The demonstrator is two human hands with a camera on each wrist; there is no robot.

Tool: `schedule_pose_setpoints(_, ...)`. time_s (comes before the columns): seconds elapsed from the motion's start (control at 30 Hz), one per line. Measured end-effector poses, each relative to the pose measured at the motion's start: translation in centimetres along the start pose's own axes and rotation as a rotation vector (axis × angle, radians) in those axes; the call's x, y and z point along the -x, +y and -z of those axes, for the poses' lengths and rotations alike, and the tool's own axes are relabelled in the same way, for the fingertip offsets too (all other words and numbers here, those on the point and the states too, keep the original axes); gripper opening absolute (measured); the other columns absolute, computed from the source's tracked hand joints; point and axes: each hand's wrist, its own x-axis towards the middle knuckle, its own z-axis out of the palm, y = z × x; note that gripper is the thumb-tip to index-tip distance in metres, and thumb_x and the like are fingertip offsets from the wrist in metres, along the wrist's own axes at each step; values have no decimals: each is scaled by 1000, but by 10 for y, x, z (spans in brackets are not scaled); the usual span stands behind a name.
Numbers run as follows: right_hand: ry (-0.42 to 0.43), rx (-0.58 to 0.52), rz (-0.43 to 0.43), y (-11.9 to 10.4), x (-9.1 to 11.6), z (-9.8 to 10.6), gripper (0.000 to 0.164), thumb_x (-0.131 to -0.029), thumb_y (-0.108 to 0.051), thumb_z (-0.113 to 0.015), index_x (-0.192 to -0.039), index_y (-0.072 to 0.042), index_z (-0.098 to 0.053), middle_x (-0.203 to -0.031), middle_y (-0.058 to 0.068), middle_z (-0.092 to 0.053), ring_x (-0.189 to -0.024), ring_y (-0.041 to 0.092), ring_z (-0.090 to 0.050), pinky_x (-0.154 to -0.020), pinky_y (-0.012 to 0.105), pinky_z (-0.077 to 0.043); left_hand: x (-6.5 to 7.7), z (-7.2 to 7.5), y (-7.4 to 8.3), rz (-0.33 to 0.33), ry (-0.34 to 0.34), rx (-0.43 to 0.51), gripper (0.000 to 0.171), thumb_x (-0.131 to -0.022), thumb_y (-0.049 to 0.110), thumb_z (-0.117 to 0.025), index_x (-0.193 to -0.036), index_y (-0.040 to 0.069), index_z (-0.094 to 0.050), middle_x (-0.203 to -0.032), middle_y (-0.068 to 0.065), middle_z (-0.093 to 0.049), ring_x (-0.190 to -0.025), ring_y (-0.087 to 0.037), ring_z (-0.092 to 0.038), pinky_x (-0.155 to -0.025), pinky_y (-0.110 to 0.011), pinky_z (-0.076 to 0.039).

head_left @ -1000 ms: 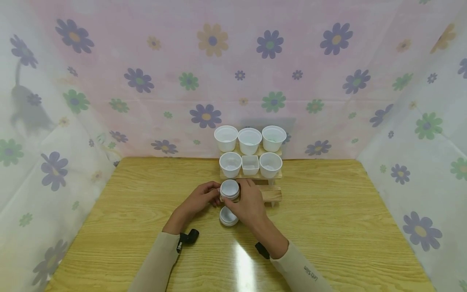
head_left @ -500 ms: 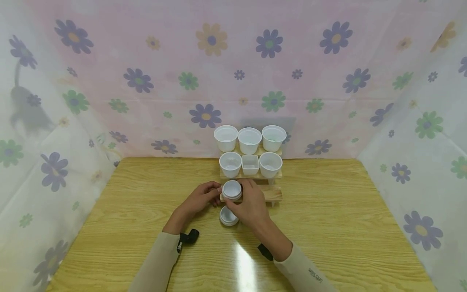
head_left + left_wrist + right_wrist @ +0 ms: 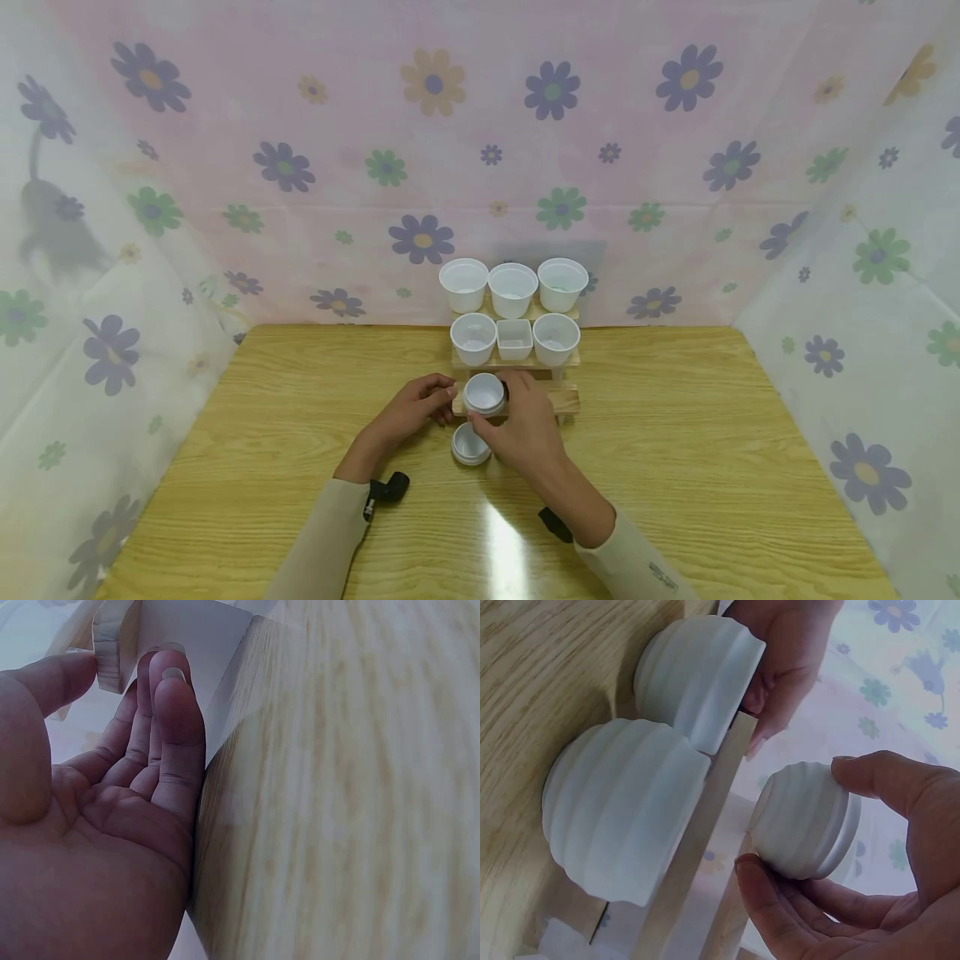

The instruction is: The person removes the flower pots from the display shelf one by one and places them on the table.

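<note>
With thumb and fingers, my right hand (image 3: 525, 427) grips a small white ribbed cup (image 3: 484, 392) at the lowest step of a wooden tiered stand (image 3: 564, 402). In the right wrist view this cup (image 3: 799, 821) is pinched at its rim and base, mouth facing away from the table. My left hand (image 3: 414, 408) lies on its side on the table at the stand's left end. Its thumb touches the end of the lowest board (image 3: 116, 649), and the other fingers are loosely extended. Another white ribbed cup (image 3: 470, 446) stands on the table before the stand.
The upper two steps bear several white cups (image 3: 513, 290) and a small square one (image 3: 514, 339). Two ribbed cups (image 3: 622, 814) stand beside the low board in the right wrist view. A flowered cloth (image 3: 337, 208) hangs behind the wooden table (image 3: 300, 358).
My right hand has slid the gripped cup a little to the right along the lowest step, away from my left fingers. The left hand has stayed in place.
</note>
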Motion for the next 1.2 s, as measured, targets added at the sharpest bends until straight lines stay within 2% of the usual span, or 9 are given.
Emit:
schedule_pose_setpoints(0.3, -6, -10, -11, 0, 7, 11, 56, -79, -18, -94, -123, 2, -65, -118, 15, -67, -100, 27, -66, -84, 42, -58, 0, -1, 2, 2, -1, -15, 38, -114, 27, -54, -134, -4, -60, -99, -17, -67, -87, -27, -67, -78, -36, -59)
schedule_pose_setpoints(0.53, -17, -6, -44, 2, 14, 19, 56, -80, -19, -94, -125, -1, -65, -116, 11, -66, -99, 22, -64, -82, 37, -58, 1, -2, 5, 0, -3, -24, 38, -114, 26, -53, -134, -6, -59, -99, -16, -67, -88, -27, -66, -79, -36, -59)
schedule_pose_setpoints(0.8, -18, -17, -57, 5, 20, 27, 55, -80, -19, -94, -125, -3, -66, -117, 10, -66, -101, 23, -64, -84, 41, -57, 2, -2, 5, 8, 1, -18, 39, -114, 28, -54, -133, -5, -60, -98, -15, -67, -88, -26, -66, -79, -35, -59)
schedule_pose_setpoints(1.2, -3, 21, -49, 13, 27, 34, 58, -77, -18, -91, -124, 2, -61, -116, 15, -66, -104, 29, -65, -89, 46, -57, 2, -2, 5, 7, -3, -7, 38, -114, 28, -54, -133, -5, -60, -98, -14, -67, -89, -26, -66, -80, -36, -59)
